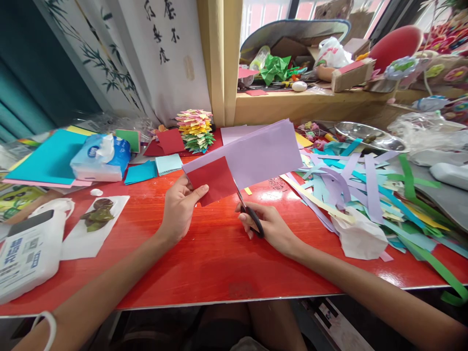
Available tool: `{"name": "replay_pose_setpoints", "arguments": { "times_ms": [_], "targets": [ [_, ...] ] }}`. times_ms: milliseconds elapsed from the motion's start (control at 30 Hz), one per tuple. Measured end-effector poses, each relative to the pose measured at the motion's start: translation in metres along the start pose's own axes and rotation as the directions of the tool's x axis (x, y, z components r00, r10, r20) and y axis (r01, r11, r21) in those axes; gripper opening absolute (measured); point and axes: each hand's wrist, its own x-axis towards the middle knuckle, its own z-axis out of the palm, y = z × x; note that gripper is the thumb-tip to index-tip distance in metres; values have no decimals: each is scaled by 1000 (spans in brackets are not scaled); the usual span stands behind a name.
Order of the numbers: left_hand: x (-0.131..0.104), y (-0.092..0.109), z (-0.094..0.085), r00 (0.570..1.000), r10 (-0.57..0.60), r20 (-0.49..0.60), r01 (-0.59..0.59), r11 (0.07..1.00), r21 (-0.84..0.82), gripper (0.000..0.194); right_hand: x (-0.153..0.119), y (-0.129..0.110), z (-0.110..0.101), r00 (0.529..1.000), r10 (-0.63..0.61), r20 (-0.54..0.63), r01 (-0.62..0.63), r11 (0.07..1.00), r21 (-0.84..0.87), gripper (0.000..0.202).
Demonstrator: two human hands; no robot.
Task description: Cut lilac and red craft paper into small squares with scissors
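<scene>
Left hand (181,207) pinching red square (215,180) against purple paper (266,151), above counter (212,273); right hand (272,224) gripping scissors (258,222) at square's edge. Strips (373,187) right of purple paper, blue squares (141,172) left, seemingly done; purple cut looks barely begun.

Scissors (257,222) at lilac paper (265,151), beside a red card (215,180)
The left hand (180,207) pinches the red card against the lilac paper; the right hand (271,225) holds the black-handled scissors, blades pointing up at the card's right edge. A heap of paper strips (373,190) (green, lilac, blue and yellow among them) lies on the right of the red table (219,273), with a tissue pack (98,161) at the left.
</scene>
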Motion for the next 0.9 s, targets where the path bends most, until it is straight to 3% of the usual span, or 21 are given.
{"name": "replay_pose_setpoints", "arguments": {
  "times_ms": [767,900],
  "targets": [
    [-4,1,2,998,-58,39,56,998,34,18,2,-1,1,998,4,-69,-3,1000,20,25],
    [1,1,0,992,-120,28,121,992,-31,17,5,-2,-2,997,76,20,-77,995,66,32]
  ]
}}
